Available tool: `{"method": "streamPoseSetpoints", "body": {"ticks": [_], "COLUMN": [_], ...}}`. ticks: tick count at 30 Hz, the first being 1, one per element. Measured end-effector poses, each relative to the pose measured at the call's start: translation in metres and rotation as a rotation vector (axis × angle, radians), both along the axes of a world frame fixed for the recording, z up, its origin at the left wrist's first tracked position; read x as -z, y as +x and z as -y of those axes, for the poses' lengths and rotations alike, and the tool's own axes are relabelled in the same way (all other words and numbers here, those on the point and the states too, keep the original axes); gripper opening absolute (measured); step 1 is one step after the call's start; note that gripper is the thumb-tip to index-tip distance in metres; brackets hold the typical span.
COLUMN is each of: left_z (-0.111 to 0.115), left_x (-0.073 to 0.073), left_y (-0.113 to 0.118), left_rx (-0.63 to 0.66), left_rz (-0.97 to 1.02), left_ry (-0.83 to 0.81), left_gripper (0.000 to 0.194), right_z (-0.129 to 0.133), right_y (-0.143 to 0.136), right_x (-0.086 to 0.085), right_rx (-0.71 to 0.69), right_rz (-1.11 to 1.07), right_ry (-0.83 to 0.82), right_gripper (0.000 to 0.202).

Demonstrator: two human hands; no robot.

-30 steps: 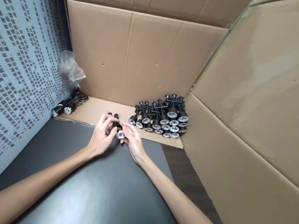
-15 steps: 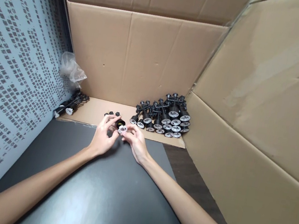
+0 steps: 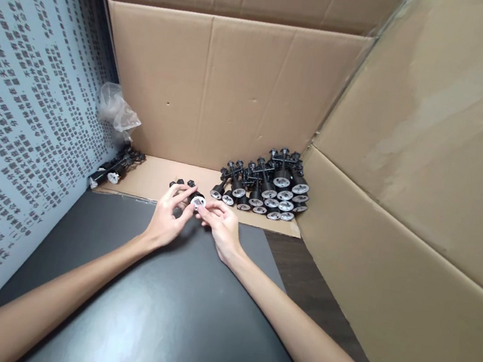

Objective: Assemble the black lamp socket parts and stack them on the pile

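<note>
Near the far edge of the dark mat, my left hand [image 3: 169,213] grips a black cylindrical part from the left, thumb and fingers around it. At the near end of that part is a round white disc [image 3: 198,201] facing me. My right hand [image 3: 220,225] pinches the disc's right and lower side with thumb and fingertips. Just behind my left fingers, several small black knobs [image 3: 180,182] show; what they belong to is mostly hidden.
Several black parts with pale round ends [image 3: 268,193] are stacked at the back right. A few similar parts [image 3: 113,177] lie back left under a clear plastic bag [image 3: 117,111]. Cardboard walls [image 3: 237,94] stand behind and right; a printed blue-white panel [image 3: 26,108] rises left.
The white disc has moved slightly up and now sits against the black part, whose yellow wires no longer show. My right fingertips have shifted a little with it.
</note>
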State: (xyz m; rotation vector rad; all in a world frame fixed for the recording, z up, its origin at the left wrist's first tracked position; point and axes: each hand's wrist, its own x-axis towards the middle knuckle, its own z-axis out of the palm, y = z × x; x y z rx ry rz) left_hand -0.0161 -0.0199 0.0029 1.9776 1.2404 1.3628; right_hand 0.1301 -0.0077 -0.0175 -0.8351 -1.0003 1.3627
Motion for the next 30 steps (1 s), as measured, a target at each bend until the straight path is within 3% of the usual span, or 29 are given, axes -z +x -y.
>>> {"method": "streamPoseSetpoints", "body": {"ticks": [12,21,30], "left_z": [-0.0040,-0.0049,-0.0056], "left_x": [0.0042,0.0038,0.0032], "left_y": [0.0008,-0.0018,-0.0009], "left_rx": [-0.026,-0.065,-0.055], "left_rz": [0.091,0.006,0.051], "left_ry": [-0.008,0.026,-0.035], "left_gripper": [0.042,0.037,0.036], "right_z": [-0.0014,-0.0022,-0.0009], "right_y": [0.0008,-0.0024,-0.0011], "right_x": [0.0026,0.0047,0.0042], "right_rx": [0.021,0.051,0.053], "right_rz": [0.044,0.040,0.078], "right_ry": [0.058,0.036,0.071], "right_gripper": [0.033,0.036,0.027]}}
